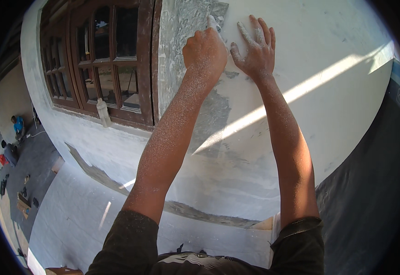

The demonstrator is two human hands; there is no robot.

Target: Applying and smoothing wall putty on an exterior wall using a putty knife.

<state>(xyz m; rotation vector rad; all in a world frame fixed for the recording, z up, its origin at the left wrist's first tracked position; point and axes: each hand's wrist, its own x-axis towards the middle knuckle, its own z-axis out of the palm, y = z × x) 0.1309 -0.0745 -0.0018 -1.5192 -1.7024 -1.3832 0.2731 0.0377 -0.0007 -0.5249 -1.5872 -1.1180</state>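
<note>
My left hand [204, 51] is raised to the wall and closed, with one white-dusted finger stretched upward. What it grips, if anything, is hidden behind the fingers. It lies over a rough grey patch [175, 34] beside the window frame. To its right, my right hand [257, 49] is spread with fingers apart against the smooth white wall [319, 41], and nothing shows in it. White dust coats both hands and forearms. Below the hands, another grey patch [216, 114] marks the wall.
A brown wooden window [113, 64] with glass panes is at the left, with a cloudy bottle [102, 112] on its sill. Dark sheeting [369, 197] hangs at the right. Far left, two people [18, 127] sit near scattered items and a cardboard box [23, 204].
</note>
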